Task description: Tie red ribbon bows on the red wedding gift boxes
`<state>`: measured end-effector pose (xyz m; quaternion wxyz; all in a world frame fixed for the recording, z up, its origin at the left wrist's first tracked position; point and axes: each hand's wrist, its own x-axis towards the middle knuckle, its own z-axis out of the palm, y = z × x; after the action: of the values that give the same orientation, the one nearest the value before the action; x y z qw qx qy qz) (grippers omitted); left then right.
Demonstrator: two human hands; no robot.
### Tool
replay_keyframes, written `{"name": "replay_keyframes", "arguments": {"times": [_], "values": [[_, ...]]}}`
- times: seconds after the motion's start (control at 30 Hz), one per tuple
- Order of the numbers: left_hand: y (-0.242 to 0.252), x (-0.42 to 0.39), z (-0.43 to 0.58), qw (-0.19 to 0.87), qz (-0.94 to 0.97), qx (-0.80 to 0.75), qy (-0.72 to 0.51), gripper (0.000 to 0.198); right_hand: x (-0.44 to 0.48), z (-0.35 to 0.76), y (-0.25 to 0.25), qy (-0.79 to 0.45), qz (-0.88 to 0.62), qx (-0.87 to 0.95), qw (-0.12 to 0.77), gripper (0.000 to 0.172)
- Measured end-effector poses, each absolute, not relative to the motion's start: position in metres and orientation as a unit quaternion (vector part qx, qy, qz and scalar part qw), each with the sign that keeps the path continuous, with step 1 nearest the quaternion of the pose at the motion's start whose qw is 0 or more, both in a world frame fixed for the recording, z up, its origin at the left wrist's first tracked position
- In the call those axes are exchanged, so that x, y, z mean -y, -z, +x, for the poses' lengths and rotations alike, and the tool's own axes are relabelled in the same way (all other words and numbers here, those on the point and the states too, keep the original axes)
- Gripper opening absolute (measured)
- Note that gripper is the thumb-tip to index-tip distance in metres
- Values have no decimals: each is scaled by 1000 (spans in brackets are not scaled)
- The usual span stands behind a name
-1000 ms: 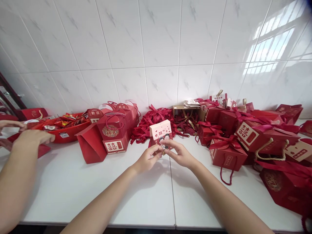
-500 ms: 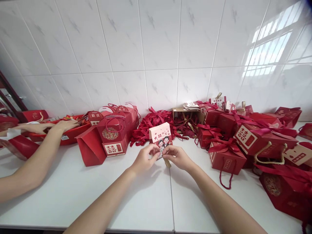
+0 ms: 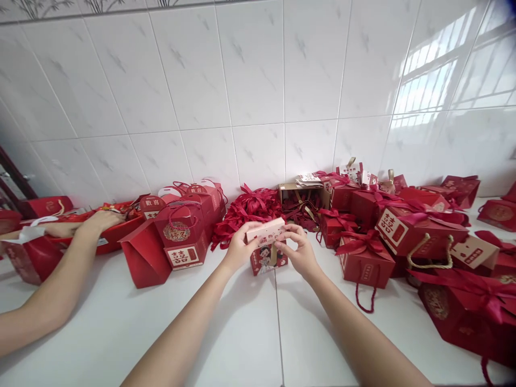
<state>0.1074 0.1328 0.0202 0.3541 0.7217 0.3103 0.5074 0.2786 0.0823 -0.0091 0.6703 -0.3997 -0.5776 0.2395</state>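
A small gift box [image 3: 260,262] with a pale pink top and a cartoon couple on its red front stands between my hands, low over the white table. My left hand [image 3: 241,248] is closed on the left side of its upper part. At the upper right, my right hand [image 3: 300,251] has its fingers bent against the box, by a gold ribbon [image 3: 273,253] that runs up the front. Whether the right fingertips also pinch the ribbon is hard to see. Behind the box lies a heap of dark red ribbons [image 3: 252,207].
Red gift boxes [image 3: 181,236] are grouped on the left, beside a plain red box [image 3: 145,252]. Many bow-tied boxes [image 3: 367,260] crowd the right. An open carton [image 3: 302,199] sits behind. Another person's arm [image 3: 68,274] reaches into a red basin [image 3: 110,236].
My hands have moved from the box's lower front to its upper part. The gold ribbon, which hung below, now lies up across the front. The view has tilted a little.
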Motion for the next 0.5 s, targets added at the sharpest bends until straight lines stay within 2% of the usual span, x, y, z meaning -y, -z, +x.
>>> {"name": "replay_keyframes", "arguments": {"times": [0.03, 0.1, 0.23, 0.5], "values": [[-19, -128, 106, 357, 725, -313, -499, 24, -80, 279, 7, -206, -406, 579, 677, 13], [-17, -119, 103, 365, 721, -319, -494, 18, -77, 279, 5, -172, -401, 597, 674, 10], [-13, -108, 103, 377, 713, -316, -499, 22, -75, 274, 7, -224, -359, 646, 636, 9], [-6, -96, 104, 408, 704, -306, -494, 27, -72, 263, 11, -176, -370, 637, 653, 2]]}}
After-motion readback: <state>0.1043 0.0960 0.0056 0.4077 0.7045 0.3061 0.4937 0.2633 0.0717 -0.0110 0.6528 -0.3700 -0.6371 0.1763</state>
